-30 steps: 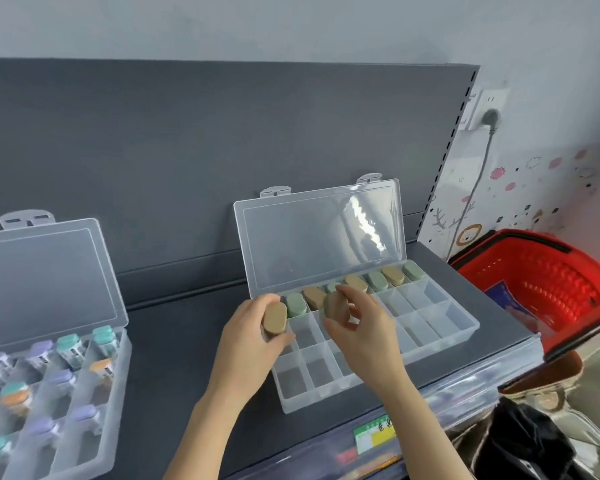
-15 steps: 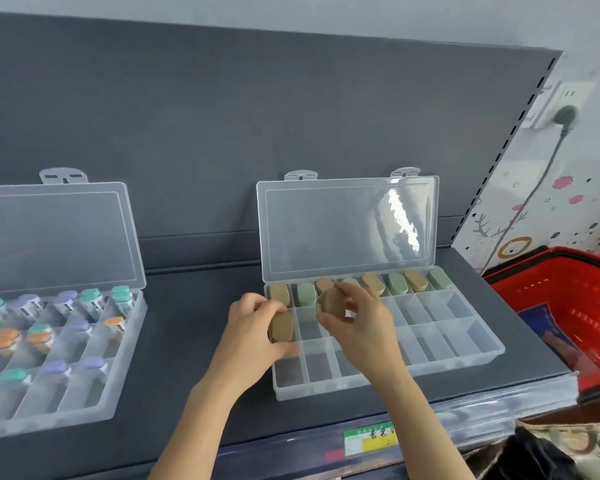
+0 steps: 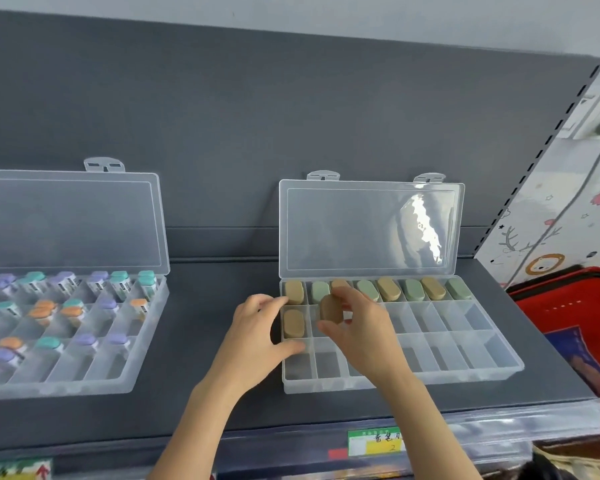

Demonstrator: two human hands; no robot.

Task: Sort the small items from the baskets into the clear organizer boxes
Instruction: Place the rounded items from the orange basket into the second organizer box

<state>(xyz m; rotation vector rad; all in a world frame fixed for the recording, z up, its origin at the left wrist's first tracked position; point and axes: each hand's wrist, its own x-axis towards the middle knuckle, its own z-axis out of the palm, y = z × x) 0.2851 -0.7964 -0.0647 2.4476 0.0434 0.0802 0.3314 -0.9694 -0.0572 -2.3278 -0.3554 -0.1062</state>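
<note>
A clear organizer box [image 3: 465,374] stands open on the dark shelf, its lid [image 3: 368,226] leaning back. Tan and green oval items [image 3: 388,289] fill its back row. Another tan oval item [image 3: 293,323] lies in the leftmost compartment of the middle row. My left hand [image 3: 257,336] hovers beside that compartment with relaxed fingers and holds nothing. My right hand [image 3: 364,336] pinches a tan oval piece [image 3: 330,308] over the second compartment of the middle row. The front row looks empty.
A second clear organizer box [image 3: 84,379] at the left holds several small bottles with purple, teal and orange caps. A red basket [image 3: 568,306] sits at the right beyond the shelf end. A price label [image 3: 374,441] marks the shelf's front edge.
My left hand set its tan item down in the middle row's first compartment and let go. My right hand keeps its tan item and has moved slightly toward the middle row.
</note>
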